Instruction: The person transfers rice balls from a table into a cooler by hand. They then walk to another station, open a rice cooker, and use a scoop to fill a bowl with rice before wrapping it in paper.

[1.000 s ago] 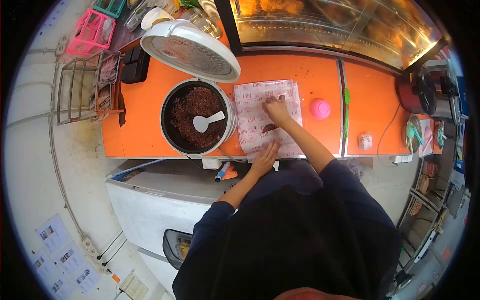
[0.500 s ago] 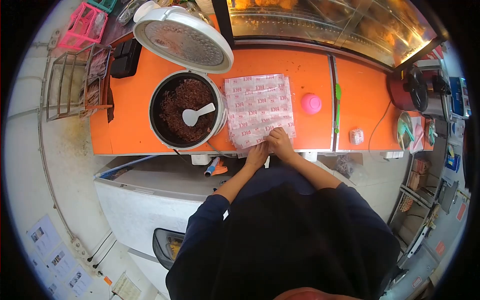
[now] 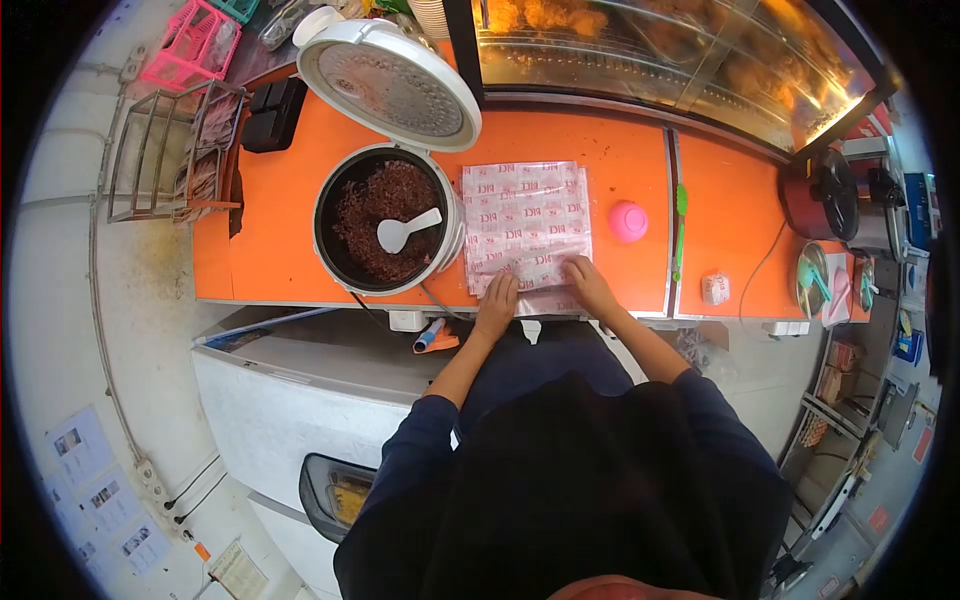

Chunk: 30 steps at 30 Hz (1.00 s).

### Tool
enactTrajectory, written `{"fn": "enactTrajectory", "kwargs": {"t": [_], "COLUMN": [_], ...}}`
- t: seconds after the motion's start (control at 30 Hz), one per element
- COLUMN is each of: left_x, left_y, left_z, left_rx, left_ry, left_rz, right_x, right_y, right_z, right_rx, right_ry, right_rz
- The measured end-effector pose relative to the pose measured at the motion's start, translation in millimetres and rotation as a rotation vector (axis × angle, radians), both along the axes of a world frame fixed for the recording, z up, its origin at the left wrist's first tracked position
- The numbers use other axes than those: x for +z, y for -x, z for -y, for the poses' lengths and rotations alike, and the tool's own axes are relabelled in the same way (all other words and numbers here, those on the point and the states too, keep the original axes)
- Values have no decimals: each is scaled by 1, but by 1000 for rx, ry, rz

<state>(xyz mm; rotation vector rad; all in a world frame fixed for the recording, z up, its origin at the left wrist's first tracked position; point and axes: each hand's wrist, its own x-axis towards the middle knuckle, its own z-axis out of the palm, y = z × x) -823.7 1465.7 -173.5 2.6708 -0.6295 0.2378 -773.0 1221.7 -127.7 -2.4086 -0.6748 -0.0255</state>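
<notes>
A stack of printed wrapping paper sheets, white with red lettering, lies on the orange counter in front of me. My left hand rests on the near left part of the stack with its fingers stretched out. At the near right corner, my right hand touches the paper, fingers out and slightly bent. The near edge of a lower sheet shows between both hands. Left of the paper stands an open rice cooker holding dark reddish rice. A white rice paddle lies on the rice. A pink bowl sits right of the stack.
Behind the counter is a lit glass display case with fried food. The cooker's raised lid leans toward the back. Farther right are a green stick-like tool, a wrapped bundle, a metal bowl and a dark red pot.
My hands were close together at the paper's near edge. Now they are apart, the left on the near left part and the right at the right corner. The camera view has shifted slightly.
</notes>
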Motion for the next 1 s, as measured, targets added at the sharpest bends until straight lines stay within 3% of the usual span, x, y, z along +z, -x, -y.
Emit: {"fn": "enactTrajectory", "kwargs": {"t": [0.1, 0.23, 0.3, 0.37, 0.4, 0.47, 0.5, 0.53, 0.57, 0.6, 0.67, 0.77, 0.87, 1.0], "left_x": [4, 25, 44, 63, 48, 22, 23, 24, 26, 38, 53, 35, 23, 15], "left_y": [-4, -21, -34, -52, -60, -78, -84, -87, -89, -93, -96, -85, -59, -30], "left_z": [-4, -11, -14, -15, -17, -15, -8, 3, 9, 10, 6, -6, -8, -5], "left_rx": [-43, -63, -72, -37, -34, 176, 173, 269, 360, 356, 103, 6, -23, -78], "left_ry": [27, 32, 62, 91, 89, 214, 211, 104, -1, -1, -171, -43, 13, -106], "left_rz": [71, 91, 62, -311, -310, -930, -928, -755, -578, -577, -32, -154, -55, -2], "right_x": [-13, -26, -31, -36, -36, -33, -30, -27, -22, -17, -6, -9, -12, -19], "right_y": [-8, -24, -33, -42, -47, -59, -62, -59, -53, -52, -55, -52, -33, -3], "right_z": [8, 12, 16, 12, 10, -1, -10, -21, -33, -39, -38, -31, -25, -24], "right_rx": [179, 158, 91, 61, 28, -1, -31, -34, -164, -290, -253, -129, -24, -71], "right_ry": [23, -11, -182, -153, -120, 19, 162, 160, 126, 92, 146, 144, 54, 47], "right_rz": [1, -89, -322, -435, -545, -600, -656, -658, -376, -89, -53, 53, 83, 30]}}
